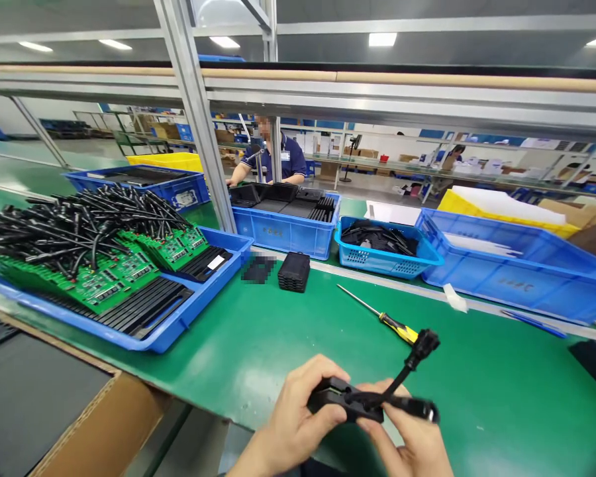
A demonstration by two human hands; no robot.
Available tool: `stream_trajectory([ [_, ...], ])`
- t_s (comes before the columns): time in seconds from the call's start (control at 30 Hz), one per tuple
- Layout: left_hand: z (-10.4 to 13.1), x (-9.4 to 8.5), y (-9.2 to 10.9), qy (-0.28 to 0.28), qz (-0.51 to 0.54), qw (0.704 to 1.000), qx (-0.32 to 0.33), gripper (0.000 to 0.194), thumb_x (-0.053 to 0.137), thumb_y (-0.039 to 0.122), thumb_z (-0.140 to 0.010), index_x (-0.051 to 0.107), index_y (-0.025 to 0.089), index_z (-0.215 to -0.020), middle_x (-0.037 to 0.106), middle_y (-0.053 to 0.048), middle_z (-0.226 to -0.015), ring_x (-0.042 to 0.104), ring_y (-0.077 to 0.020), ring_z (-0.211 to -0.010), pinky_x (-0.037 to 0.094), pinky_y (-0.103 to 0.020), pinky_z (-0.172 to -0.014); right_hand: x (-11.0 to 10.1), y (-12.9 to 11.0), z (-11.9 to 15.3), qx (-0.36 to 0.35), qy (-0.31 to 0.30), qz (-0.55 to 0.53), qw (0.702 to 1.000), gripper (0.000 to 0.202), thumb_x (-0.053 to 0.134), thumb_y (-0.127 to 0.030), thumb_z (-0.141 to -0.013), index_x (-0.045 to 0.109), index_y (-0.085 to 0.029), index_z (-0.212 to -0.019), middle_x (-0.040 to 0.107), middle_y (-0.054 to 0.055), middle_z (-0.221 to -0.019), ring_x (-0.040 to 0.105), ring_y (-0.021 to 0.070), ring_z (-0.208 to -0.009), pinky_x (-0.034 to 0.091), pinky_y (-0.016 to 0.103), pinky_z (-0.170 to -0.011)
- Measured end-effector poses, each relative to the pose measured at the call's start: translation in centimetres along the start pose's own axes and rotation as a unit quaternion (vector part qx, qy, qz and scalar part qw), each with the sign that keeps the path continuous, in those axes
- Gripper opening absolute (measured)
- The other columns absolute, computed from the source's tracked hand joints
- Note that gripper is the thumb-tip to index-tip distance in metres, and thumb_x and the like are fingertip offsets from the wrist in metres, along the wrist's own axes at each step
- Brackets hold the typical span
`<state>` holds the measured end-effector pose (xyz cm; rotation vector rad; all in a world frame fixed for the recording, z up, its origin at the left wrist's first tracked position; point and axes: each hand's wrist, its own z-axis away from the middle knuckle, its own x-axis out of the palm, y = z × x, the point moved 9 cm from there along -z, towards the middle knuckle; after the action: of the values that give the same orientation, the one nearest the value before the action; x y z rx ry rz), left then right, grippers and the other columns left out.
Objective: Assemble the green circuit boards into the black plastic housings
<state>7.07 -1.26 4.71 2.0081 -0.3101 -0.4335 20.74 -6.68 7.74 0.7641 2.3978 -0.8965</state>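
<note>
I see both hands clasped around a black casing [345, 399], left hand [293, 424] and right hand [412, 440], its cable [402, 377] rising near the screwdriver [385, 320].

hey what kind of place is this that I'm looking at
Most likely an electronics assembly line in a factory. A blue tray holds green circuit boards with black cables, a screwdriver lies on the green workbench, and both hands grip a black cabled part.
</note>
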Motion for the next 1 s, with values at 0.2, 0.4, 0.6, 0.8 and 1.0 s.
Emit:
stream_trajectory([
  [0.2, 0.9, 0.7, 0.9, 0.082, -0.021, 0.993, 0.084, 0.035, 0.051, 0.055, -0.092, 0.059, 0.021, -0.094, 0.061, -0.002, -0.077, 0.054, -0.0143, -0.068, 0.040, -0.024, -0.062, 1.0, 0.4, 0.7, 0.002, -0.042, -0.040, 0.998, 0.020, 0.059, -0.025, -0.092, 0.058, -0.021, -0.111, 0.067, 0.004, -0.087, 0.064, 0.0163, -0.074, 0.054, 0.026, -0.065],
  [0.4, 1.8, 0.6, 0.6, 0.116, -0.029, 0.989, 0.087, 0.036, 0.051, 0.056, -0.091, 0.059, 0.020, -0.089, 0.058, -0.001, -0.069, 0.051, -0.0131, -0.063, 0.038, -0.024, -0.058, 0.3, -0.9, 0.6, -0.035, -0.023, -0.027, 0.999, 0.019, 0.059, -0.019, -0.090, 0.060, -0.019, -0.109, 0.068, 0.005, -0.084, 0.064, 0.0167, -0.070, 0.052, 0.027, -0.063],
  [0.6, 0.4, 0.3, 1.4, 0.018, -0.065, 0.988, 0.135, 0.036, 0.063, 0.052, -0.086, 0.060, 0.020, -0.103, 0.067, -0.007, -0.089, 0.064, -0.0167, -0.079, 0.053, -0.026, -0.067, -0.5, -0.5, 0.1, -0.048, -0.010, -0.060, 0.997, 0.019, 0.057, -0.021, -0.092, 0.063, -0.020, -0.110, 0.070, 0.005, -0.085, 0.067, 0.0169, -0.075, 0.055, 0.028, -0.068],
  [0.8, 0.8, 0.4, 4.9, 0.042, -0.323, 0.876, 0.354, 0.014, 0.054, 0.008, -0.091, 0.063, 0.017, -0.085, 0.072, -0.002, -0.080, 0.071, -0.0163, -0.087, 0.058, -0.033, -0.085, -1.4, 3.1, 0.6, 0.055, -0.210, -0.065, 0.974, 0.036, 0.048, -0.019, -0.097, 0.059, -0.032, -0.128, 0.063, 0.005, -0.128, 0.061, 0.0178, -0.115, 0.053, 0.029, -0.094],
  [1.0, 0.6, 6.3, 5.8, 0.025, -0.430, 0.797, 0.424, 0.023, 0.049, 0.011, -0.093, 0.069, 0.016, -0.082, 0.074, -0.005, -0.088, 0.070, -0.0180, -0.092, 0.055, -0.032, -0.093, -0.1, 3.5, 3.4, 0.219, -0.395, 0.114, 0.885, 0.090, 0.077, -0.027, -0.074, 0.031, -0.001, -0.146, 0.037, 0.028, -0.146, 0.040, 0.0375, -0.134, 0.041, 0.045, -0.106],
])
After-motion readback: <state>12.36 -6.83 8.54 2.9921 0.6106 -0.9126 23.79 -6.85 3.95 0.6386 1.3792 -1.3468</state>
